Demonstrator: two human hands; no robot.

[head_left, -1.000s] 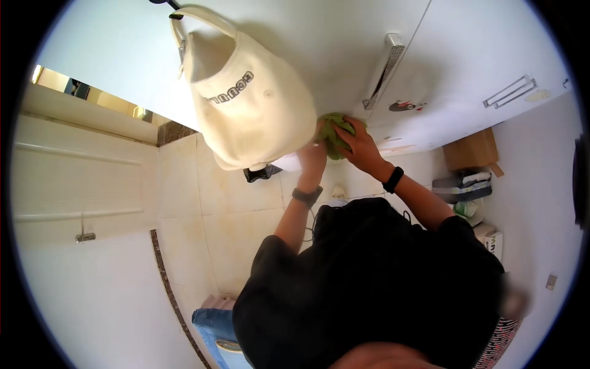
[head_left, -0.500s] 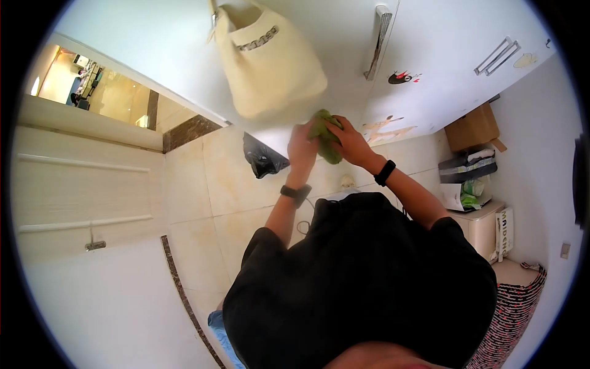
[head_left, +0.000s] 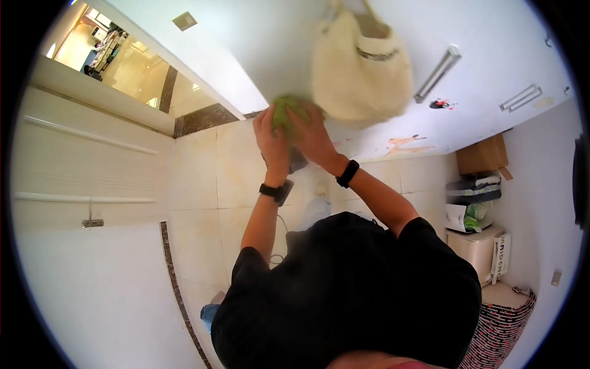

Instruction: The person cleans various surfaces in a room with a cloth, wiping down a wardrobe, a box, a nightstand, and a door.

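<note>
A crumpled green cloth (head_left: 284, 117) is bunched between my two hands, in front of the white cabinet. My left hand (head_left: 269, 136) holds its left side, fingers bent over it. From the right, my right hand (head_left: 312, 135) grips the same cloth, slightly blurred. Both wrists wear dark bands. Just right of the hands a cream bag (head_left: 362, 74) hangs on the white cabinet front (head_left: 270, 37). A dark object, partly hidden by my hands and wrists, shows below them.
A white door (head_left: 92, 270) stands at left, with a doorway above it. Metal handles (head_left: 437, 74) stick out from the cabinet. At right are a cardboard box (head_left: 482, 155), a beige cabinet (head_left: 473, 251) and a patterned cover (head_left: 501, 326). A cable lies on the tiled floor.
Both hands have moved left with the green cloth, from below the bag to its left side. The view has shifted, and the bag now appears farther right.
</note>
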